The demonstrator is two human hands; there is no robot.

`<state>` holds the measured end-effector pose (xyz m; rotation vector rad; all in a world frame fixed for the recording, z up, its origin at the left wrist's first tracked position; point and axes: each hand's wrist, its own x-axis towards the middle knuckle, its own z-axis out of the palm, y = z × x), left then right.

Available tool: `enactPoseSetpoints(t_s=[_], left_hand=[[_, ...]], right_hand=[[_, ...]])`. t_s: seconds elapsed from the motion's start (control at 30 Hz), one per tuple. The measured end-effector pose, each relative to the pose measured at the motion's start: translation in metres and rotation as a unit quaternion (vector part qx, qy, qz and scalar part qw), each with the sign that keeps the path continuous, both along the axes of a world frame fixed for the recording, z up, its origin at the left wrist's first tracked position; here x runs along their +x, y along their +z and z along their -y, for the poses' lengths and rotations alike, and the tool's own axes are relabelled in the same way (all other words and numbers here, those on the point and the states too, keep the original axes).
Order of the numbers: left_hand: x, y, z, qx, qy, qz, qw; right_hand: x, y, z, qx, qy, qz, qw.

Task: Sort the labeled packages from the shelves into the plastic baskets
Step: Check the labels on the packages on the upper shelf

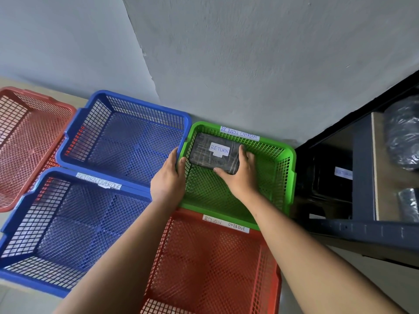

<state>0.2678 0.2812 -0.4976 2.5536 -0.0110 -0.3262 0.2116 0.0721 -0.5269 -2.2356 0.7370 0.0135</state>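
Note:
A black wrapped package [207,152] with a white "RETURN" label lies inside the green basket [278,177], at its far left corner. My right hand [240,175] grips the package's near right edge, fingers curled over its right side and thumb along the front. My left hand [169,177] holds the green basket's left rim, with the thumb hooked over it. The green basket carries a "RETURN OVERDUE" tag on its far rim.
Two blue baskets [127,137] [68,227] and two red baskets [210,268] [27,141] lie around on the floor. A dark metal shelf [362,232] stands at right with black wrapped packages [326,177] on it. A grey wall rises behind.

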Motion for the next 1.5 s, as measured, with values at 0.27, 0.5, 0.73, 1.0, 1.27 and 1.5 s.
enactPoseSetpoints(t_s=[0.27,0.5,0.73,1.0,1.27,1.5], left_hand=[[0.003,0.003,-0.001,-0.063,-0.002,-0.038,0.997],[-0.010,0.034,-0.005,-0.088,0.004,0.043,0.995],[-0.067,0.079,-0.006,-0.115,-0.058,0.080,0.988],[-0.153,0.141,0.040,-0.165,-0.197,0.126,0.958],[-0.236,0.217,0.132,-0.246,-0.308,0.195,0.898],[-0.310,0.280,0.215,-0.292,-0.372,0.239,0.848]], right_hand=[[0.000,0.014,0.005,-0.027,0.016,-0.004,1.000],[-0.015,0.067,0.014,-0.067,0.005,0.012,0.998],[-0.069,0.141,0.014,-0.119,0.026,0.103,0.987],[-0.173,0.234,0.022,-0.175,0.043,0.235,0.955],[-0.280,0.332,0.076,-0.240,0.034,0.338,0.909],[-0.366,0.393,0.151,-0.328,0.016,0.396,0.857]])
